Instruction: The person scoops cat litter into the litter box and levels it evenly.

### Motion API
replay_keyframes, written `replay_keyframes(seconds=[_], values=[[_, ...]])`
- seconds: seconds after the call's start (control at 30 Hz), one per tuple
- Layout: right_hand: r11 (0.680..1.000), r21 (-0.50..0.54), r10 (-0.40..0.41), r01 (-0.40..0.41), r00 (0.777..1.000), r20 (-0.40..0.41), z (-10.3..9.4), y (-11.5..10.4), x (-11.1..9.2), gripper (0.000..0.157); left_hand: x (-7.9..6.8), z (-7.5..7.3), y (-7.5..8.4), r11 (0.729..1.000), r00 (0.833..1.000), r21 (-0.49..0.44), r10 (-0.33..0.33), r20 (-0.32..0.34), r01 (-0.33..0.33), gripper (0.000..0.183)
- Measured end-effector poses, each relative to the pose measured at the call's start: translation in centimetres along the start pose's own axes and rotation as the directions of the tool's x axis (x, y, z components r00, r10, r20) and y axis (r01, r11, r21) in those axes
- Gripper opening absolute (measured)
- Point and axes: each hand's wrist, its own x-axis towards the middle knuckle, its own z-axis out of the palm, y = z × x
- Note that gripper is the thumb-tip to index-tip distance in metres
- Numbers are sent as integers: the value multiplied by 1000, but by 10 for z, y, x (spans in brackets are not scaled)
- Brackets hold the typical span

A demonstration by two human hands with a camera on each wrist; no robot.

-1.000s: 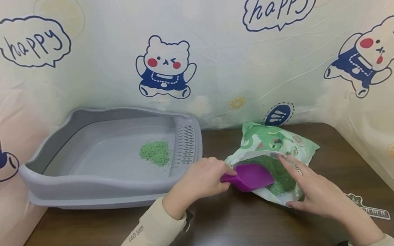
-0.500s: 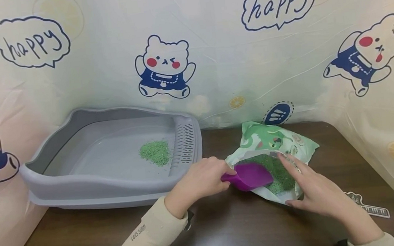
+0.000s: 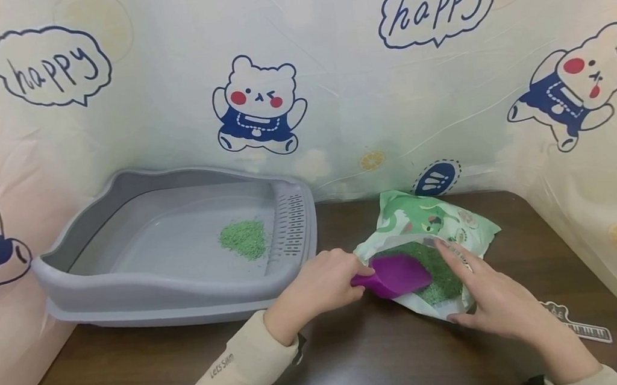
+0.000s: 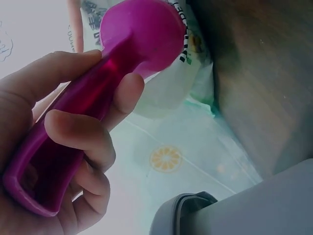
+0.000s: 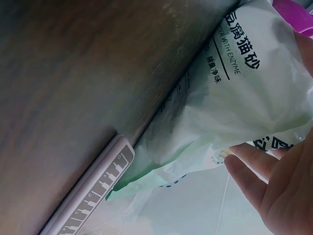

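My left hand [image 3: 321, 285] grips the handle of a purple scoop [image 3: 399, 275]; the left wrist view shows its fingers wrapped round the hollow handle [image 4: 78, 112]. The scoop's bowl lies over the open mouth of a green and white cat litter bag [image 3: 465, 219], and purple is all that shows inside it. Green litter pellets [image 3: 439, 276] fill the bag's mouth. With thumb and fingers spread, my right hand [image 3: 499, 304] rests on the right side of that mouth. In the right wrist view its straight fingers [image 5: 247, 181] touch the printed bag [image 5: 244, 93].
A grey litter box [image 3: 148, 296] stands on the left of the dark wooden table [image 3: 153, 362], with a small heap of green pellets [image 3: 244, 240] inside near its slotted step [image 3: 290, 218]. A flat piece with a piano-key print [image 3: 588, 330] lies right of my right wrist. Patterned sheeting hangs behind.
My left hand has shifted slightly to the right with the scoop, whose tip reaches a little further over the pellets. My right hand and the bag stay almost still.
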Motion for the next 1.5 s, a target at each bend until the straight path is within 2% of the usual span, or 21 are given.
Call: replay_keyframes(seconds=[0.53, 0.83, 1.3, 1.5], values=[[1000, 8, 17, -17, 1000, 13, 0, 0, -2, 128, 11, 17, 6, 1000, 1000, -3, -17, -16, 17, 34], [1000, 7, 17, -17, 1000, 15, -1, -1, -2, 128, 16, 23, 8, 1000, 998, 21, -9, -58, 11, 34], [1000, -1, 18, -18, 1000, 10, -2, 1, -3, 128, 23, 30, 17, 999, 994, 22, -41, -103, 44, 33], [1000, 2, 8, -8, 1000, 14, 1, 0, -2, 127, 25, 39, 18, 998, 989, -6, -61, -137, 61, 34]])
